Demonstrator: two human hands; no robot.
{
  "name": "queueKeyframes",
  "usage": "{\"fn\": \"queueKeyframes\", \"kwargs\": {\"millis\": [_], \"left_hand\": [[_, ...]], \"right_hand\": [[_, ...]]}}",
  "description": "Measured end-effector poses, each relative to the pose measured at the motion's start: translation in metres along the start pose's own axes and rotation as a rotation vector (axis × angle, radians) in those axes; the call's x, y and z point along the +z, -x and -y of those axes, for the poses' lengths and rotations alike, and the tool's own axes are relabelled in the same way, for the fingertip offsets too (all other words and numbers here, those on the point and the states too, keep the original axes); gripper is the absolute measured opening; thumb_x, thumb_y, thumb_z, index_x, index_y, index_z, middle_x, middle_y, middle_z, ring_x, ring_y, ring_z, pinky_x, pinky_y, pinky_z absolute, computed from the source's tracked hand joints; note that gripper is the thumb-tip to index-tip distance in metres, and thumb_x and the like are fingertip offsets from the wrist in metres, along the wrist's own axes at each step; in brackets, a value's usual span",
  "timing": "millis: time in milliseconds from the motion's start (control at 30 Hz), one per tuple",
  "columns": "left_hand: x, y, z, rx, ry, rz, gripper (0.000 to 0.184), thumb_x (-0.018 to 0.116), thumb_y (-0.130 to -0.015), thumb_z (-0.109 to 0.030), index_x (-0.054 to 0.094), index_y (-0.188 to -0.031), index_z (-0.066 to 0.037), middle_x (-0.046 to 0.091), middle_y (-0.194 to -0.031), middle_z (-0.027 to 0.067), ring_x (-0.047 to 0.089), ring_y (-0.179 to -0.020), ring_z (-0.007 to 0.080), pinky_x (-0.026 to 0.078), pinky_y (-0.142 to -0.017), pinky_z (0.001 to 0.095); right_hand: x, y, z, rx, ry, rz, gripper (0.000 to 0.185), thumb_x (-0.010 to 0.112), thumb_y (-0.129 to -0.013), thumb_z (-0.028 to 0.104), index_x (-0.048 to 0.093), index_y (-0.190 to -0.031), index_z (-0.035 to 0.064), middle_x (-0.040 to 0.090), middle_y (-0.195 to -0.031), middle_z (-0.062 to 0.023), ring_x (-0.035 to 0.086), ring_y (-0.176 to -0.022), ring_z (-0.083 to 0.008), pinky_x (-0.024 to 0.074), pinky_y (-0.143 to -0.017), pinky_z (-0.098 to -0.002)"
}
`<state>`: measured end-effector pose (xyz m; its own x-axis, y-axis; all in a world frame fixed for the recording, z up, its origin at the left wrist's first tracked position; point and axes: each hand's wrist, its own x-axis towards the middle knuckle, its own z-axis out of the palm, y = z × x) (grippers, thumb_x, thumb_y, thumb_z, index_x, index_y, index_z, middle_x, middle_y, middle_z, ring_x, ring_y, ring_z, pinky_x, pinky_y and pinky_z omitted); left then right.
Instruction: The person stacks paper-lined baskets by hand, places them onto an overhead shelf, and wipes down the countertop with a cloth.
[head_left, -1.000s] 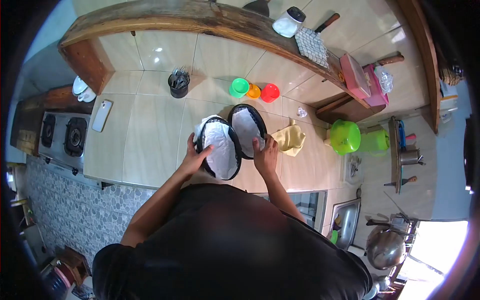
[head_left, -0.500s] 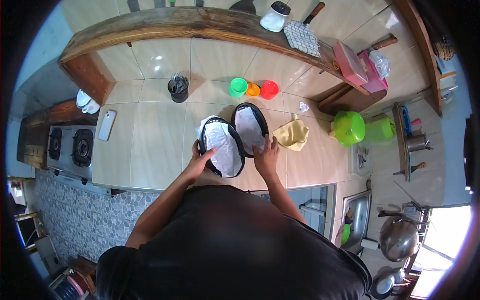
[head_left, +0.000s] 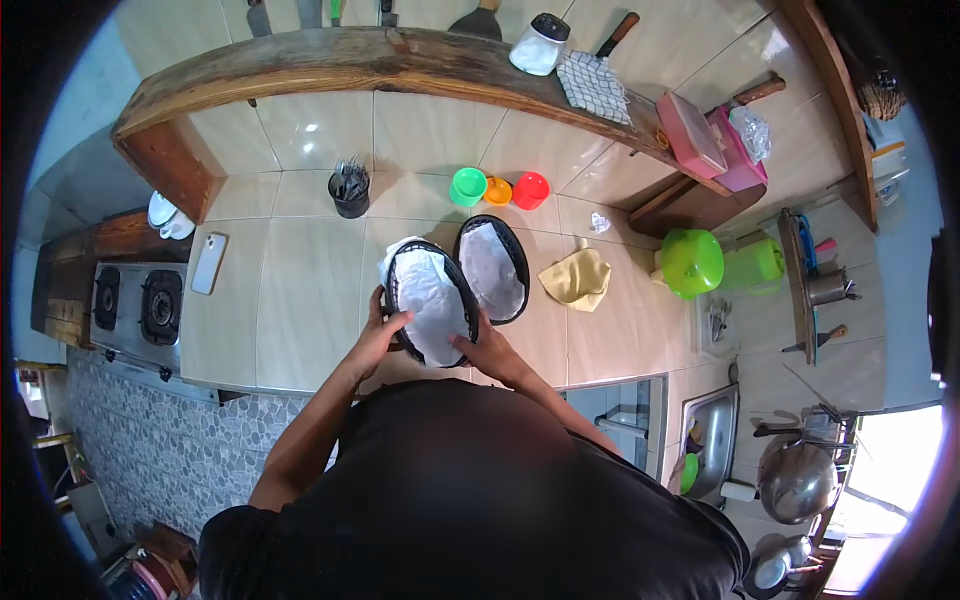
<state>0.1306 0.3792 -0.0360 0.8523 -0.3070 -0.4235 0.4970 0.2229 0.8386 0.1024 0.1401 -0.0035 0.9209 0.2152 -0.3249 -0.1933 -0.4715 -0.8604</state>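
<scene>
Between my hands is a black oval basket (head_left: 466,300) lined with white paper (head_left: 428,290). My left hand (head_left: 375,335) grips its left rim, thumb over the paper and fingers underneath. On the right side my right hand (head_left: 488,352) grips the near rim, its thumb also over the paper. A second black oval basket (head_left: 521,262), with its own paper liner (head_left: 492,270), lies on the counter just behind and to the right, partly covered by the held one. To its right rests a crumpled yellow cloth (head_left: 577,279).
On the tiled counter (head_left: 310,300) stand a black cutlery holder (head_left: 350,195), green (head_left: 468,187), orange (head_left: 497,191) and red cups (head_left: 531,190), and a phone (head_left: 208,263). A bright green container (head_left: 692,263) is at right. A wooden shelf (head_left: 300,65) overhangs the back; a stove (head_left: 140,310) is left.
My right hand has moved from the rear basket to the right side of the front basket. The front basket has come slightly nearer to me. The view has shifted a little.
</scene>
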Motion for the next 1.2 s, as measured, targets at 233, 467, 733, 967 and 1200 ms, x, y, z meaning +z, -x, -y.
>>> {"fn": "queueKeyframes", "kwargs": {"millis": [233, 467, 733, 967, 1200], "left_hand": [[0.064, 0.002, -0.069, 0.203, -0.056, 0.045, 0.11, 0.07, -0.088, -0.05, -0.007, -0.157, -0.012, 0.035, -0.149, 0.0169, 0.048, -0.129, 0.0306, 0.049, -0.095, 0.047], [0.112, -0.083, -0.047, 0.233, -0.141, 0.038, 0.11, 0.069, -0.085, -0.055, 0.008, -0.155, 0.003, 0.038, -0.149, 0.0243, 0.038, -0.139, 0.0322, 0.033, -0.113, 0.0396], [0.091, -0.133, 0.028, 0.263, -0.448, -0.302, 0.088, 0.055, -0.089, -0.065, 0.044, -0.142, 0.004, 0.04, -0.147, 0.0266, 0.034, -0.141, 0.0362, 0.025, -0.117, 0.0421], [0.052, -0.133, 0.027, 0.082, 0.125, 0.227, 0.08, 0.028, -0.102, -0.062, 0.019, -0.156, -0.004, 0.024, -0.161, 0.0083, 0.019, -0.149, 0.0221, 0.016, -0.12, 0.0379], [0.061, -0.102, -0.016, 0.079, 0.008, 0.224, 0.079, 0.034, -0.102, -0.058, 0.022, -0.153, 0.002, 0.028, -0.158, 0.0162, 0.027, -0.145, 0.0249, 0.02, -0.12, 0.0374]], "right_hand": [[-0.063, 0.011, 0.037, 0.032, -0.099, -0.19, 0.055, 0.059, -0.098, 0.032, 0.04, -0.14, 0.0016, 0.061, -0.114, -0.013, 0.06, -0.098, -0.0183, 0.0518, -0.081, -0.0334], [-0.121, -0.019, -0.018, 0.084, -0.248, -0.29, 0.05, 0.049, -0.103, 0.043, 0.049, -0.134, 0.0045, 0.06, -0.113, -0.0057, 0.055, -0.101, -0.0136, 0.0474, -0.086, -0.0284], [-0.119, -0.039, -0.046, 0.138, -0.359, -0.267, 0.054, 0.046, -0.104, 0.046, 0.052, -0.132, -0.0001, 0.06, -0.114, -0.008, 0.056, -0.105, -0.0183, 0.046, -0.092, -0.0326], [-0.126, -0.055, -0.032, 0.324, -0.622, -0.182, 0.056, 0.052, -0.1, 0.049, 0.051, -0.136, 0.0061, 0.064, -0.122, -0.0071, 0.066, -0.106, -0.0206, 0.0561, -0.088, -0.0376], [-0.125, -0.06, -0.034, 0.364, -0.676, -0.175, 0.053, 0.051, -0.1, 0.049, 0.051, -0.133, 0.0074, 0.062, -0.125, -0.0081, 0.063, -0.112, -0.0224, 0.0538, -0.093, -0.0404]]}}
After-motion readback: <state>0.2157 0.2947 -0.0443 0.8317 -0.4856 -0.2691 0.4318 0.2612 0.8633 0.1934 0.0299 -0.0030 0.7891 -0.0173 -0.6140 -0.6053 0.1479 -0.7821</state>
